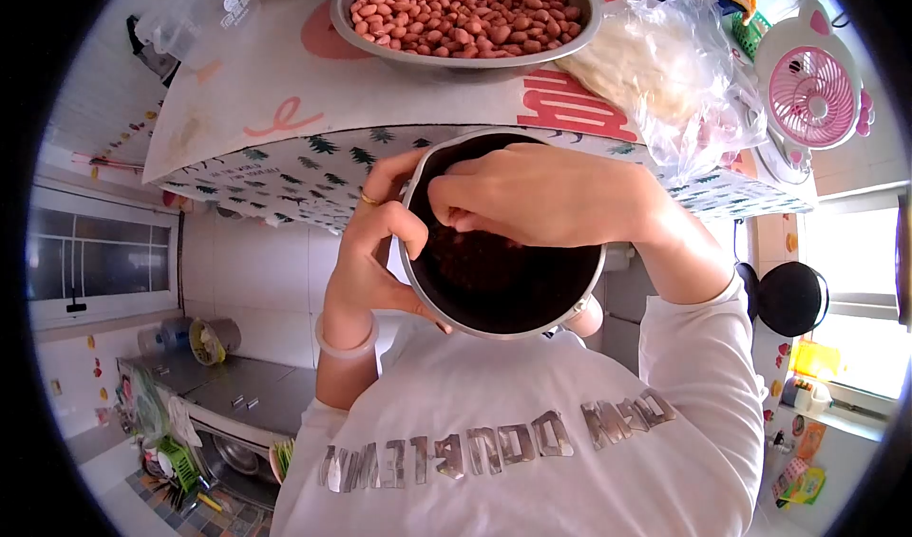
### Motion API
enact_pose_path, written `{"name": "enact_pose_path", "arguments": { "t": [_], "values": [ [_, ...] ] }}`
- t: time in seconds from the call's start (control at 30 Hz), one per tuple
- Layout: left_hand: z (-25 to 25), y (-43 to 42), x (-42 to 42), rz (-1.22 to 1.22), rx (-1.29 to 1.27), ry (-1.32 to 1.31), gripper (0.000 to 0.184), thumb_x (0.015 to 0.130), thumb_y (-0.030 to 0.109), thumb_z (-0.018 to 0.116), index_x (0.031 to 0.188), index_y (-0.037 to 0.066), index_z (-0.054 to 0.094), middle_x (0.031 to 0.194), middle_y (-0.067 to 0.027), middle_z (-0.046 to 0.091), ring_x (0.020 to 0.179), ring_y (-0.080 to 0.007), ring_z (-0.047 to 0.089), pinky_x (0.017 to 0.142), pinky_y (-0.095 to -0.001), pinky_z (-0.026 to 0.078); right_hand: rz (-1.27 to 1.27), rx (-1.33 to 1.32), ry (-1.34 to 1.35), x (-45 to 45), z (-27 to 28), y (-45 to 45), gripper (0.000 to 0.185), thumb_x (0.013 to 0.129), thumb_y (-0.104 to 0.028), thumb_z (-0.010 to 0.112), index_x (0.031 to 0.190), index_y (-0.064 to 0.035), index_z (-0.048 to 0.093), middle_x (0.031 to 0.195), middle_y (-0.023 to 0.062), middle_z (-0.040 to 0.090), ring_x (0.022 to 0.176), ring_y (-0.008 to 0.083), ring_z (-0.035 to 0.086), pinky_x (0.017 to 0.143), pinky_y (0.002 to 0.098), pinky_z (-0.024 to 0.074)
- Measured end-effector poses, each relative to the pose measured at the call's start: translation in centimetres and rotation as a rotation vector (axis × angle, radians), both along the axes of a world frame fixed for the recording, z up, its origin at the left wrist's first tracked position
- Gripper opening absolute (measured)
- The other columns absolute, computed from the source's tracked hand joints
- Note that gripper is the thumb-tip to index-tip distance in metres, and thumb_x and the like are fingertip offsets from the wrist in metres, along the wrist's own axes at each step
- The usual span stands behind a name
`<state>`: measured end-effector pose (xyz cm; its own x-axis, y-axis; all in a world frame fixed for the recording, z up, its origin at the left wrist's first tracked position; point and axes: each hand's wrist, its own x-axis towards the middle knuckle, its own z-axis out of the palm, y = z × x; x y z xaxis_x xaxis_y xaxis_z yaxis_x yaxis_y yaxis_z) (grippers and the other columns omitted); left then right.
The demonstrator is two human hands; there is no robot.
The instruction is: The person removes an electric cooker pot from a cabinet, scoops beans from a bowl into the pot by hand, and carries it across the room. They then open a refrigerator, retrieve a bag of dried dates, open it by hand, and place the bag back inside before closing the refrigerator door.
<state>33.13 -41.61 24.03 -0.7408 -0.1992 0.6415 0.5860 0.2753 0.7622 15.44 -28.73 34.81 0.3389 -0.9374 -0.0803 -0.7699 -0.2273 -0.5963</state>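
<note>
A round metal pot with a dark inside and a silver rim is held close to the white shirt, tipped toward the camera. My left hand grips its left side, fingers hooked over the rim, thumb below. Over the opening reaches my right hand, its fingers curled together inside the pot; whatever they pinch is hidden. Small dark reddish pieces lie in the shadow at the bottom, too dim to name. Beyond the pot, a wide metal bowl full of pink-skinned peanuts stands on the table.
The table has a patterned cloth whose front edge hangs behind the pot. A clear plastic bag and a pink-and-white fan are on the right, a clear plastic container at the far left. A counter with a sink is lower left.
</note>
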Motion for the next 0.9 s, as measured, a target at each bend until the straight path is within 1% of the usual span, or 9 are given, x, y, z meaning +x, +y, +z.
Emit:
{"name": "enact_pose_path", "arguments": {
  "t": [0.1, 0.2, 0.3, 0.4, 0.5, 0.6, 0.7, 0.9],
  "values": [
    [-0.1, 0.1, 0.1, -0.017, 0.025, 0.001, 0.064, 0.041, 0.04, 0.099, 0.079, 0.016, 0.054, 0.139, -0.0265, 0.043, 0.128, -0.0389, 0.047, 0.105, -0.0436, 0.037, -0.012, -0.028, 0.055, 0.1, -0.2, 0.3, 0.027, 0.082, -0.001, 0.059, 0.108, -0.0068, 0.058, 0.107, 0.012, 0.062, 0.099, 0.0363, 0.06, 0.079, 0.0461, 0.0486],
    [-0.2, 0.2, 0.2, -0.027, 0.042, 0.004, 0.064, 0.04, 0.039, 0.1, 0.079, 0.017, 0.055, 0.14, -0.0255, 0.043, 0.129, -0.0396, 0.046, 0.105, -0.0445, 0.037, -0.03, -0.067, 0.033, 0.4, 0.1, 0.7, 0.027, 0.078, -0.001, 0.057, 0.105, -0.0021, 0.062, 0.1, 0.0157, 0.065, 0.103, 0.0371, 0.062, 0.086, 0.046, 0.0491],
    [-0.3, 0.3, 0.3, -0.025, 0.053, 0.004, 0.063, 0.039, 0.038, 0.1, 0.078, 0.018, 0.055, 0.141, -0.0241, 0.042, 0.13, -0.04, 0.045, 0.106, -0.0457, 0.036, 0.007, -0.116, -0.008, 0.2, 0.4, 1.2, 0.037, 0.074, 0.003, 0.057, 0.111, -0.0033, 0.063, 0.105, 0.0163, 0.066, 0.105, 0.0373, 0.061, 0.087, 0.0459, 0.0495],
    [-0.3, 0.4, 0.3, -0.034, 0.078, 0.007, 0.062, 0.039, 0.036, 0.1, 0.078, 0.018, 0.056, 0.142, -0.0233, 0.042, 0.13, -0.0401, 0.045, 0.106, -0.0464, 0.035, -0.015, -0.082, -0.041, -0.1, 0.7, 1.5, 0.042, 0.073, 0.003, 0.057, 0.113, -0.004, 0.063, 0.108, 0.0167, 0.066, 0.107, 0.0373, 0.061, 0.088, 0.0456, 0.0503],
    [-0.4, 0.5, 0.4, -0.028, 0.088, 0.008, 0.061, 0.039, 0.036, 0.1, 0.078, 0.018, 0.056, 0.142, -0.0234, 0.042, 0.131, -0.04, 0.044, 0.107, -0.0466, 0.035, -0.064, -0.015, 0.002, -0.2, 1.8, 1.8, 0.045, 0.072, 0.004, 0.056, 0.115, -0.0046, 0.063, 0.109, 0.017, 0.067, 0.107, 0.0373, 0.062, 0.087, 0.0457, 0.051],
    [-0.3, 0.5, 0.6, -0.014, 0.071, 0.005, 0.06, 0.039, 0.035, 0.1, 0.077, 0.018, 0.057, 0.143, -0.0237, 0.042, 0.131, -0.0401, 0.044, 0.107, -0.0466, 0.035, -0.07, -0.053, -0.02, -0.6, 1.9, 2.2, 0.047, 0.071, 0.006, 0.055, 0.116, -0.0052, 0.063, 0.11, 0.0169, 0.067, 0.105, 0.0375, 0.063, 0.085, 0.0449, 0.0513],
    [-0.2, 0.5, 0.7, -0.013, 0.059, 0.017, 0.059, 0.04, 0.034, 0.1, 0.076, 0.018, 0.057, 0.143, -0.024, 0.042, 0.131, -0.0402, 0.045, 0.107, -0.0465, 0.035, -0.052, -0.072, -0.123, -1.1, 2.1, 2.4, 0.046, 0.072, 0.008, 0.055, 0.115, -0.0048, 0.064, 0.111, 0.0174, 0.067, 0.102, 0.0377, 0.063, 0.084, 0.0438, 0.0515],
    [0.1, 0.6, 0.6, -0.009, 0.048, 0.02, 0.057, 0.042, 0.031, 0.1, 0.075, 0.017, 0.056, 0.142, -0.0235, 0.043, 0.129, -0.0396, 0.049, 0.106, -0.0461, 0.037, 0.009, -0.198, -0.284, -2.2, 2.7, 2.5, 0.031, 0.081, 0.01, 0.054, 0.108, -0.0015, 0.065, 0.101, 0.0144, 0.07, 0.096, 0.0322, 0.067, 0.084, 0.0391, 0.0524]
  ]
}}
